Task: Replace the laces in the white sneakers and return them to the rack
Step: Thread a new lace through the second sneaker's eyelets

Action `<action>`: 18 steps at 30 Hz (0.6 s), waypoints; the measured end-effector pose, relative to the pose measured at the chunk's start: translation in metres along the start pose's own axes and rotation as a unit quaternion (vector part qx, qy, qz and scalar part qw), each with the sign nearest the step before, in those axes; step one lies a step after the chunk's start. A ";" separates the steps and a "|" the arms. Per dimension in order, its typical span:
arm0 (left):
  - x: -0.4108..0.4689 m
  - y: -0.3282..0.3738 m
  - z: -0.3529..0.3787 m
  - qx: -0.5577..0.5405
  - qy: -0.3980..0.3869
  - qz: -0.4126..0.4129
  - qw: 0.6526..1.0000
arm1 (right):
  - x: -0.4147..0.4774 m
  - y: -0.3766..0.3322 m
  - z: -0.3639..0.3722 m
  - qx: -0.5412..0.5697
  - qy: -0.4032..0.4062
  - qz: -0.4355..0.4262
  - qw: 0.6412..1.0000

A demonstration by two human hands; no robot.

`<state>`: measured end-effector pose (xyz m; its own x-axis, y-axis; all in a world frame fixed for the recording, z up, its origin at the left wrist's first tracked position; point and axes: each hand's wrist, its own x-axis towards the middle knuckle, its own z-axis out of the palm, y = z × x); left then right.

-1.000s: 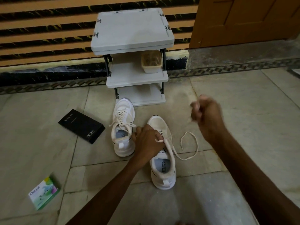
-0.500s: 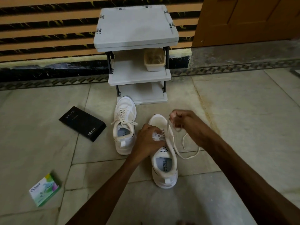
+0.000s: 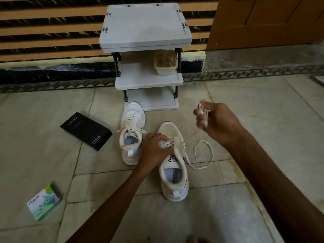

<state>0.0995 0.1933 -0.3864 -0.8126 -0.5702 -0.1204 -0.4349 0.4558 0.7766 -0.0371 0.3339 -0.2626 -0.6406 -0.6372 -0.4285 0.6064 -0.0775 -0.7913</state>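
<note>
We work lace [image 3: 199,168] through near sneaker [image 3: 175,183], on floor before rack [image 3: 149,81]. Left hand [image 3: 154,149] grip clamps its eyelets; right hand [image 3: 215,121] pinches lace end, raised. Next, likely: draw slack, find next eyelet.

Left hand [image 3: 154,149] is seen curled over the near sneaker [image 3: 173,174], gripped at the eyelets, crossed lacing just under the fingertips. Right hand [image 3: 216,123] is held raised, right of and beyond the left fingers, motion-blurred; a lace end [image 3: 200,106] is pinched in its fingertips. A loose lace loop [image 3: 197,168] is laid on the floor [image 3: 263,120] below the right fingers. A second sneaker [image 3: 131,137], laced, is stood just left of the left fingers. Rack [image 3: 145,28] is placed beyond both hands, a tub [image 3: 165,63] on its middle shelf. Black box [image 3: 85,130] and green box [image 3: 43,202] are lying well left of the left fingers.
</note>
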 end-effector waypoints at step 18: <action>0.002 0.006 0.004 0.015 -0.007 -0.014 1.000 | 0.010 0.095 -0.079 -0.850 0.137 0.022 0.509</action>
<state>0.0938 0.1979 -0.3848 -0.8054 -0.5732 -0.1512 -0.4691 0.4603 0.7537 -0.0232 0.3810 -0.3761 -0.8273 -0.4601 -0.3222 -0.5099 0.8558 0.0871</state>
